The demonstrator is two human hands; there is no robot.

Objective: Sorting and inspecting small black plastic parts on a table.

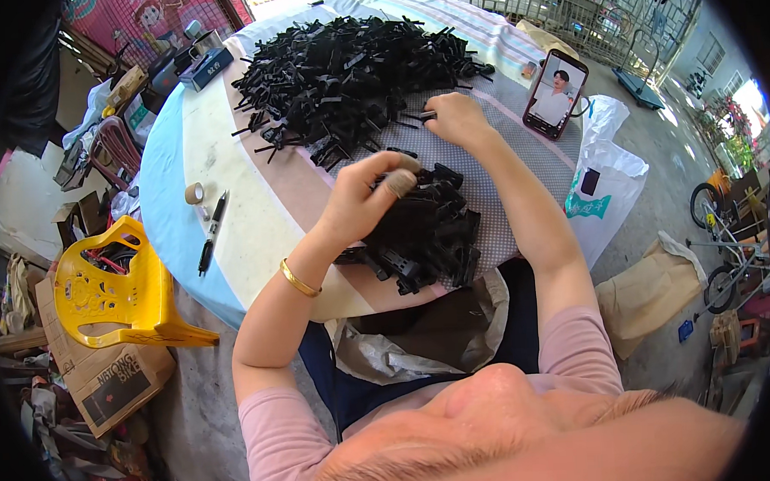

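Note:
A large heap of black plastic clip-like pieces [344, 79] covers the far part of the round table. Between my right hand's [459, 119] pinched fingers is a small black plastic piece [421, 116], at the heap's near right edge. My left hand [370, 194] hovers over a smaller pile of black plastic parts [427, 230] close to me. Its fingers are curled, with a gap between thumb and forefinger, and brownish tape wraps the tips. I see nothing held there, though the palm is hidden. A gold bangle [299, 279] circles my left wrist.
A phone [556, 94] stands at the table's right, beside a white plastic bag [605, 175]. A tape roll [194, 193], black marker [213, 233] and dark box [206, 69] lie left. An open sack [381, 352] is on my lap. A yellow chair [138, 294] stands left.

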